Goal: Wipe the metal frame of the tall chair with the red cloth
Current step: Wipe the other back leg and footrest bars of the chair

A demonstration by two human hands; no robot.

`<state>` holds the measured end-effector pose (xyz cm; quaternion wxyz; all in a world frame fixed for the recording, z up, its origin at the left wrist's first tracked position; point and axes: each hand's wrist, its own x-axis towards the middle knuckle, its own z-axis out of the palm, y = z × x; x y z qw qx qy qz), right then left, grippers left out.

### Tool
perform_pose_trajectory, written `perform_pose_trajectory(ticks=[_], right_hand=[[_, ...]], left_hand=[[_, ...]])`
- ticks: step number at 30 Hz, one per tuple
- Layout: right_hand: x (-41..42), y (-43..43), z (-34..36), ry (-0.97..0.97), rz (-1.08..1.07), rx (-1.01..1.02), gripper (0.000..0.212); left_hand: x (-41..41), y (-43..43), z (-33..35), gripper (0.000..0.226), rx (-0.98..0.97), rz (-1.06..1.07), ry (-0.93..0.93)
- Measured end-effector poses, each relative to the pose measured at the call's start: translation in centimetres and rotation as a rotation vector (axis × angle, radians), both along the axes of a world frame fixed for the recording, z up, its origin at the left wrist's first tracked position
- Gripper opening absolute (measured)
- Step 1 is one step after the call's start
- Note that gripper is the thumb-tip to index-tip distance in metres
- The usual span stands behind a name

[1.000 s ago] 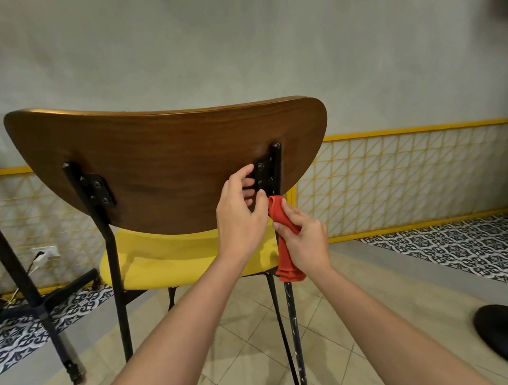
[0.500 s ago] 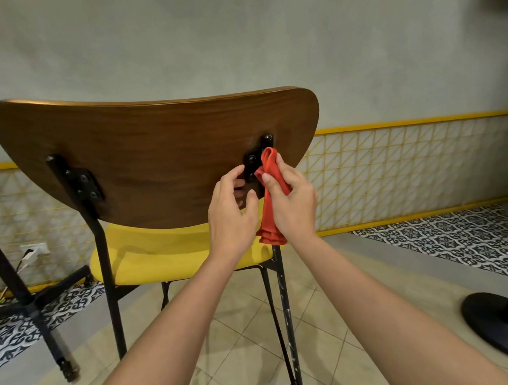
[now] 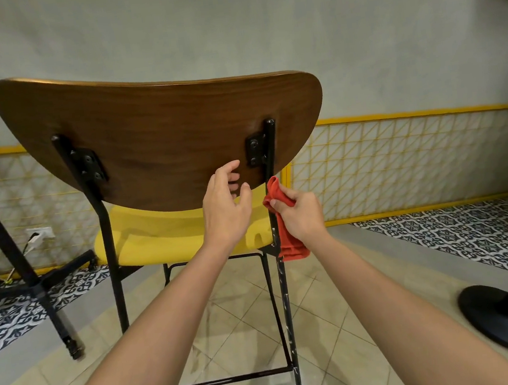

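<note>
The tall chair stands before me, back towards me, with a brown wooden backrest (image 3: 156, 124), a yellow seat (image 3: 156, 235) and a black metal frame (image 3: 285, 299). My right hand (image 3: 302, 215) grips the red cloth (image 3: 284, 220) and presses it against the right rear upright, just below the backrest. The cloth's tail hangs down beside the seat edge. My left hand (image 3: 225, 205) holds the lower edge of the backrest, fingers curled behind it. The right bracket (image 3: 256, 152) with its bolts is uncovered.
A black table leg and foot (image 3: 35, 280) stand at the left, with a wall socket and cables (image 3: 40, 234) behind. A round black pedestal base (image 3: 507, 318) sits on the floor at the right. A grey wall with a yellow mesh panel (image 3: 401, 163) lies behind the chair.
My right hand slid the red cloth up the right upright to the bracket, then back down below the backrest. My left hand moved off the bracket to the backrest's lower edge.
</note>
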<state>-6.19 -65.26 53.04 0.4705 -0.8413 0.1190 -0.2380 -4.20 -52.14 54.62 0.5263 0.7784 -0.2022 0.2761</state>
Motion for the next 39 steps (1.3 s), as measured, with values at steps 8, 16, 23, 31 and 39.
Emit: perform_pose_trajectory(ticks=[8, 16, 23, 31, 39], right_hand=[[0.1, 1.6, 4.5, -0.416, -0.056, 0.063, 0.04], [0.2, 0.3, 2.1, -0.233, -0.135, -0.626, 0.039], [-0.2, 0.5, 2.9, -0.469, -0.208, -0.766, 0.035], [0.4, 0.7, 3.8, -0.425, -0.261, -1.021, 0.035], [0.1, 0.8, 3.5, -0.389, -0.257, -1.018, 0.034]], left_hand=[[0.0, -0.5, 0.1, 0.039, 0.001, 0.01, -0.013], [0.2, -0.7, -0.3, 0.039, -0.018, -0.007, 0.012], [0.1, -0.8, 0.1, 0.038, -0.015, -0.006, 0.012], [0.2, -0.9, 0.2, 0.038, -0.015, -0.009, 0.009], [0.0, -0.5, 0.2, 0.039, -0.017, -0.004, 0.032]])
